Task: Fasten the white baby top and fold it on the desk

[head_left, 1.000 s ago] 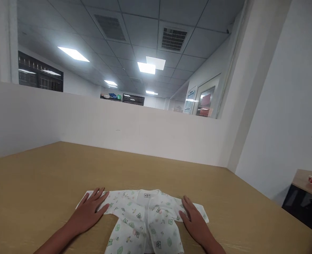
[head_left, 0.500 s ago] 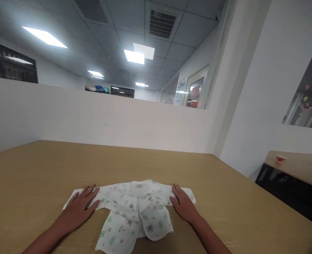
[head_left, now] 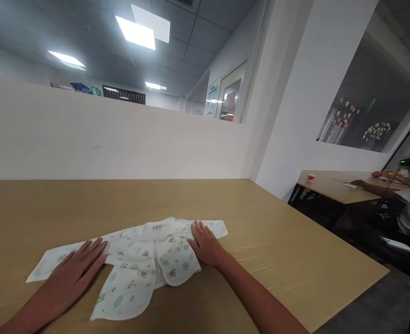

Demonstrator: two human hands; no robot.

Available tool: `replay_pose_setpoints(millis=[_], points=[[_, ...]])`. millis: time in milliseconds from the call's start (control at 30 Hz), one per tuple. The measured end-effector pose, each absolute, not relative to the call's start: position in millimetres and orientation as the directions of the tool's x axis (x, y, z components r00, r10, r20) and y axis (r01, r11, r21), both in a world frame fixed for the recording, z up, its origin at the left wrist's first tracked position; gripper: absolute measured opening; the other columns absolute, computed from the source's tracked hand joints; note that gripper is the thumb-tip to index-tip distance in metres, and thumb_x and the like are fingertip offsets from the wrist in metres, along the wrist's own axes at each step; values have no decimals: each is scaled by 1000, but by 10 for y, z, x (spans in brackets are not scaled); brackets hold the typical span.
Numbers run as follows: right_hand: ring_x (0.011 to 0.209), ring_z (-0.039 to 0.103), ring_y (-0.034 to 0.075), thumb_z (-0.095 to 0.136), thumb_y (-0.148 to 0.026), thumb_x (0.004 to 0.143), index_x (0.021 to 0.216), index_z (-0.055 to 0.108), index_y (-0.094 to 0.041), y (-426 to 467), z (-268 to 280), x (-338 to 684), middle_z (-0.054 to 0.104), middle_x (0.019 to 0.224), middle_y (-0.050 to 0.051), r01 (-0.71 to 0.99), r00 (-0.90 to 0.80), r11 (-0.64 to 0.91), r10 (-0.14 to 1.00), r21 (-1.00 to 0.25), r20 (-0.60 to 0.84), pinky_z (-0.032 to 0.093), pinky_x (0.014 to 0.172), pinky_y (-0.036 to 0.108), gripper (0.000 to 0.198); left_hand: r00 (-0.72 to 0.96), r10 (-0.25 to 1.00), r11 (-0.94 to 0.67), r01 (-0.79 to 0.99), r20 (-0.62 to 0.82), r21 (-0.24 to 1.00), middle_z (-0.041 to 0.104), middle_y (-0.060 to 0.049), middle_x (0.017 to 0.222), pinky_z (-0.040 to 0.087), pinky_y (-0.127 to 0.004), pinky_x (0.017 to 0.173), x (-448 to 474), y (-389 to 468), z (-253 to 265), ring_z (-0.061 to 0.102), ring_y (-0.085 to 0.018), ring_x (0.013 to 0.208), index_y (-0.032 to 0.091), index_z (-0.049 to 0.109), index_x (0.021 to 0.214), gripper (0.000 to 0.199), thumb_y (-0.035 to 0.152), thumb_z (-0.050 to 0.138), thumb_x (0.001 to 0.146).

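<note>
Head view: baby shirt (head_left: 140,260) spread flat on wooden table (head_left: 277,260), near its front edge. Left hand (head_left: 74,271) pressed palm-down, fingers open, on one sleeve; right hand (head_left: 206,243) likewise flat and open on the other sleeve, gripping nothing. Beyond, at far right, small red cup (head_left: 310,176) on a second desk (head_left: 333,188), contents not visible; another person's arm (head_left: 372,187) resting there.
</note>
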State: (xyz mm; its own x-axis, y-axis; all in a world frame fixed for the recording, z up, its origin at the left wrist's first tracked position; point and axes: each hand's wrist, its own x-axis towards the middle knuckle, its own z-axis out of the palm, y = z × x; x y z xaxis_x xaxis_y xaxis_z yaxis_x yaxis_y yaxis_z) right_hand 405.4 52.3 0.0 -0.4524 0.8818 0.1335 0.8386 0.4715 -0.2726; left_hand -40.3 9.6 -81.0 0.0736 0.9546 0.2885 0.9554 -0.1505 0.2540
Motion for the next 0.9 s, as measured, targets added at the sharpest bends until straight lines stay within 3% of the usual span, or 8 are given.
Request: replay_pose_setpoints(millis=[300,400,500,567,667,733,800,900], points=[[159,10,27,19,-58,107,162,30,-8,776,-6,4371,19,169,15,923,-314,316,948,-221,46,10,127,48,75,-18,984,-30,965,179,262,31,4,166,20,-55,126,-296,-75,-457,23,-28,157,35,39,159,64,61,21,103],[158,11,29,24,-53,106,160,30,-4,882,-55,4457,21,168,18,950,-225,233,972,-210,60,12,126,48,74,-22,980,-33,962,195,271,34,0,166,21,-54,126,-268,-97,-375,25,-29,156,32,43,157,64,60,23,103],[157,17,33,37,-46,101,155,37,1,901,0,4461,23,166,24,954,-143,180,976,-241,162,17,125,48,72,-3,969,-70,956,245,286,36,-3,165,22,-52,126,-220,-130,-299,27,-29,155,26,44,157,68,62,23,103],[154,25,32,42,-42,98,151,44,-1,831,112,4386,30,164,23,920,-142,239,942,-311,303,22,124,46,67,37,957,-127,944,286,306,36,-4,165,24,-50,126,-152,-163,-240,28,-27,155,24,44,157,69,62,24,104],[135,51,28,45,-42,98,136,62,-13,588,336,4142,56,146,16,780,-232,452,852,-433,470,38,114,42,51,136,934,-244,918,330,313,36,-1,165,24,-46,127,-16,-216,-176,29,-25,154,27,43,158,65,61,27,104],[107,64,24,50,-43,99,115,72,-19,356,457,3924,71,118,11,646,-398,589,802,-485,445,49,93,36,37,176,927,-283,908,331,309,38,0,164,24,-46,127,61,-239,-166,31,-25,153,30,44,157,62,60,29,105],[84,63,19,55,-39,97,96,76,-20,113,517,3709,72,91,7,567,-577,662,744,-490,337,47,77,30,29,161,931,-271,906,327,325,43,0,161,26,-47,126,100,-244,-174,36,-25,151,31,48,154,61,60,29,104],[69,56,14,63,-30,91,93,78,-21,-176,518,3481,67,77,2,578,-686,667,709,-471,164,38,66,25,17,93,942,-221,895,321,388,50,-1,156,31,-48,123,90,-221,-190,43,-25,146,32,54,150,60,61,28,104]])
